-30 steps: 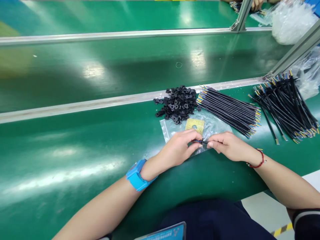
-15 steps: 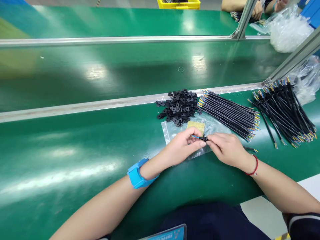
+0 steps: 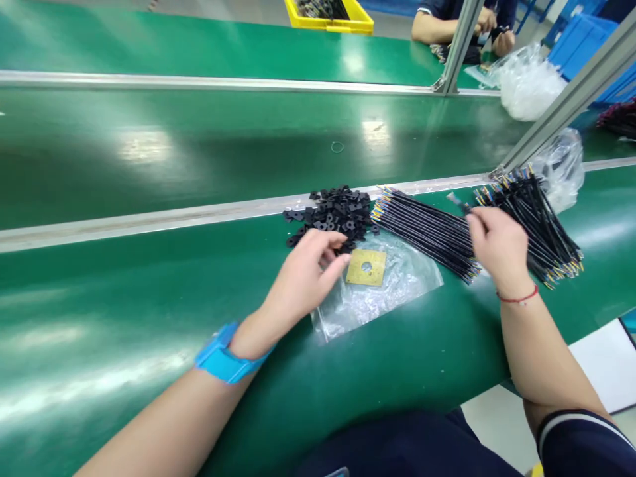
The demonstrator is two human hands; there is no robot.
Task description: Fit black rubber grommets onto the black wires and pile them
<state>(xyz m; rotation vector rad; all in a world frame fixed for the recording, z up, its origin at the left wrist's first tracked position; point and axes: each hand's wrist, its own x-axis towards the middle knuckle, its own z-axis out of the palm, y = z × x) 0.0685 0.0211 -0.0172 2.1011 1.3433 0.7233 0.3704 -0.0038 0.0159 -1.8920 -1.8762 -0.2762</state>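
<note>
My left hand (image 3: pixel 305 275) is at the near edge of a pile of small black rubber pieces with holes (image 3: pixel 342 212). Its thumb and fingers are apart, and nothing shows between them; the fingertips may touch the pile. On the right, my right hand (image 3: pixel 501 248) is closed on a black cable (image 3: pixel 466 207), whose blurred wire ends point up and left. That hand is between a neat row of black cables (image 3: pixel 427 228) and a looser heap of cables (image 3: pixel 541 218). A yellow square plate with a round hole (image 3: pixel 375 273) lies on a clear plastic bag (image 3: pixel 387 308) beside my left hand.
A metal rail (image 3: pixel 199 215) runs behind the piles, with a slanted metal post (image 3: pixel 561 99) at right. Clear plastic bags (image 3: pixel 531 83) lie beyond. Across the bench are a co-worker's hands (image 3: pixel 489 26), a yellow crate (image 3: pixel 342 25) and a blue bin (image 3: pixel 579 50).
My hands have come apart. The right one has carried the cable to the right, toward the looser heap; the left has let go and moved left to the black pieces. The view has shifted.
</note>
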